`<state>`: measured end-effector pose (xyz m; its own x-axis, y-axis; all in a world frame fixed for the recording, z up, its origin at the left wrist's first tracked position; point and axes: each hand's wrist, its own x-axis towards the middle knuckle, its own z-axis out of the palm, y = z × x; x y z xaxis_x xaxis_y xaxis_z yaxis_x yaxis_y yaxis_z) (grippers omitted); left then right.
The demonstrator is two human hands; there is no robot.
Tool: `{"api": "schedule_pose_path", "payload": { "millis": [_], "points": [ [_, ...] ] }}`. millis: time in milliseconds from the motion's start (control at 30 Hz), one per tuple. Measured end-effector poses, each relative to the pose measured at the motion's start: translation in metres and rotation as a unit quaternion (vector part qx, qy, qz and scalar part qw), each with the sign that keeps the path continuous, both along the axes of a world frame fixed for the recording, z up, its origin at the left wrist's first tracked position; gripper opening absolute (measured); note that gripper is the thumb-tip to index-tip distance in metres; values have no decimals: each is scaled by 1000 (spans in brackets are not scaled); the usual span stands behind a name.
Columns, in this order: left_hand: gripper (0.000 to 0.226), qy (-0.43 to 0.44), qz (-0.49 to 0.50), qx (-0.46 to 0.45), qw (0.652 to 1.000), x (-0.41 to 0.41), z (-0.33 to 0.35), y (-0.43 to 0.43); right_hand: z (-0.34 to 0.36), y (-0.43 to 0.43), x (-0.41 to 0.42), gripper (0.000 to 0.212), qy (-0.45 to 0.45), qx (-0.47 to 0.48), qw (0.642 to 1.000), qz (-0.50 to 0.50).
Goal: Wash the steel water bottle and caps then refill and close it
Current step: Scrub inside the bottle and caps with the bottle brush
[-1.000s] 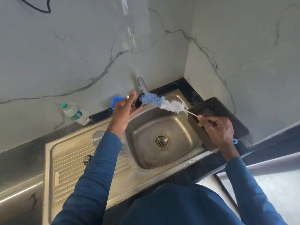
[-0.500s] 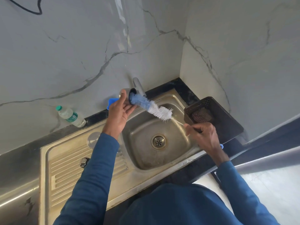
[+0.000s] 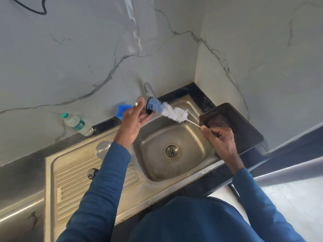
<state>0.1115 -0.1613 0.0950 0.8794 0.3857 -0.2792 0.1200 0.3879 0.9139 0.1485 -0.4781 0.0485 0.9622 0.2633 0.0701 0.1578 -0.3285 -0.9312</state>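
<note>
My left hand [image 3: 132, 121] gripped a cap [image 3: 148, 106], my right hand [image 3: 218, 138] clasped the brush [image 3: 167, 110] scrubbing it; rinsing, refilling and closing remained, I judged.

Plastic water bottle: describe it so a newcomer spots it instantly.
Start at the steel sink and go to the far left end of its drainboard. On the dark counter against the marble wall stands the plastic water bottle: clear, green cap, green label, the only see-through container there.

A clear plastic bottle [image 3: 78, 124] with a green cap is lying on the dark desk [image 3: 21, 172] at far left, while a blue holder [image 3: 122, 110] is sitting against the marble wall [image 3: 78, 58] and a dark perforated tray [image 3: 244, 130] is resting at right.
</note>
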Motion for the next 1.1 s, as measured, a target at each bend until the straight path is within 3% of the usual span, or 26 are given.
{"api": "schedule_pose_path", "payload": {
  "millis": [167, 333, 500, 633, 833, 967, 1100],
  "points": [
    [45, 0, 37, 14, 999, 5, 5, 2, -5, 9, -5, 39, 50, -13, 991, 123],
    [34, 16, 70, 23, 997, 3, 6, 9, -5, 19, -1, 18, 39, 2, 996, 85],
    [27, 17, 70, 33, 997, -2, 11, 13, -2, 18, 2, 9, -21, -81, 995, 49],
    [29, 17, 71, 28, 997, -1, 7, 17, 6, 12, 0, 13, -29, -21, 992, 119],
    [45, -3, 71, -12, 997, -2, 2, 19, 6, 5, 1, 18, 3, 48, 996, 79],
    [25, 4, 47, 25, 999, -3, 5, 14, 5, 12, -5, 19, 27, 48, 993, 104],
    [11, 1, 88, 59, 994, -4, 8, 15, 8, 15, -10, 20, 75, 48, 986, 138]
  ]
}}
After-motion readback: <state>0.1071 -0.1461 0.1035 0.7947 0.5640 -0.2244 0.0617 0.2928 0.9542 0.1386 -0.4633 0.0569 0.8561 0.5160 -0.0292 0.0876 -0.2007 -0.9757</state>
